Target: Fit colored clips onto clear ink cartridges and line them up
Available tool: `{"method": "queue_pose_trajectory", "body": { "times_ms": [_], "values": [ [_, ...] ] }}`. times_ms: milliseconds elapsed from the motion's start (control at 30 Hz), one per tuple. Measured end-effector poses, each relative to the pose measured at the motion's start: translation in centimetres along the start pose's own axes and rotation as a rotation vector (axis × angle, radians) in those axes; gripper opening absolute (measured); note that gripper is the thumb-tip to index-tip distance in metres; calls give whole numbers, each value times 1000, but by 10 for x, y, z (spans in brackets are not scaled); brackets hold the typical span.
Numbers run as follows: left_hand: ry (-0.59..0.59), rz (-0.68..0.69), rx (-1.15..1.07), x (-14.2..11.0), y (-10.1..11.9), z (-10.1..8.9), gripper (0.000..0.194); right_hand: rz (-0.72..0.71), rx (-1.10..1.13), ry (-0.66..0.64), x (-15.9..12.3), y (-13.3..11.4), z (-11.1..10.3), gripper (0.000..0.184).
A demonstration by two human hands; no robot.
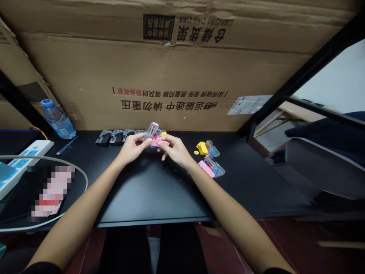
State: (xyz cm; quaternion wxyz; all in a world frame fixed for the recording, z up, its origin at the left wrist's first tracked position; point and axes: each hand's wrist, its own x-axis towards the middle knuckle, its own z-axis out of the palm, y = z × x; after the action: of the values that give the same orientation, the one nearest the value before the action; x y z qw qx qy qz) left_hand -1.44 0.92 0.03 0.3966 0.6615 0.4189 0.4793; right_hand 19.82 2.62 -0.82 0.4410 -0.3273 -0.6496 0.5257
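Both my hands meet above the middle of the black desk (pixel 148 190). My left hand (pixel 131 147) pinches a small pink and clear plastic piece (pixel 151 132) that stands tilted upward. My right hand (pixel 174 149) grips a flat pink part (pixel 156 143) just beneath it, and the two parts touch. A bit of yellow shows behind them. To the right lie a yellow part (pixel 202 148), a clear piece (pixel 213 149) and another pink and clear piece (pixel 211 168). A row of dark and clear pieces (pixel 114 137) lines the back edge to the left.
A cardboard sheet (pixel 171 76) walls off the back of the desk. At the far left are a water bottle (pixel 58 120), a blue pen (pixel 66 145), a white power strip (pixel 19 161) and a white cable loop (pixel 81 175). A black frame post (pixel 299 76) rises at the right.
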Motion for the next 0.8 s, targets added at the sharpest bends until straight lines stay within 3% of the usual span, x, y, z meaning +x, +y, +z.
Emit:
{"method": "queue_pose_trajectory", "body": {
  "times_ms": [267, 500, 800],
  "values": [
    [0, -13, 9, 0, -1, -1, 45, -17, -66, -4, 0, 1, 0, 39],
    [12, -10, 0, 0, -1, 0, 44, -1, 86, 26, 1, 4, -1, 58],
    [6, 14, 50, 1, -7, -2, 41, -27, 7, 41, 2, 9, -1, 62]
  ]
}}
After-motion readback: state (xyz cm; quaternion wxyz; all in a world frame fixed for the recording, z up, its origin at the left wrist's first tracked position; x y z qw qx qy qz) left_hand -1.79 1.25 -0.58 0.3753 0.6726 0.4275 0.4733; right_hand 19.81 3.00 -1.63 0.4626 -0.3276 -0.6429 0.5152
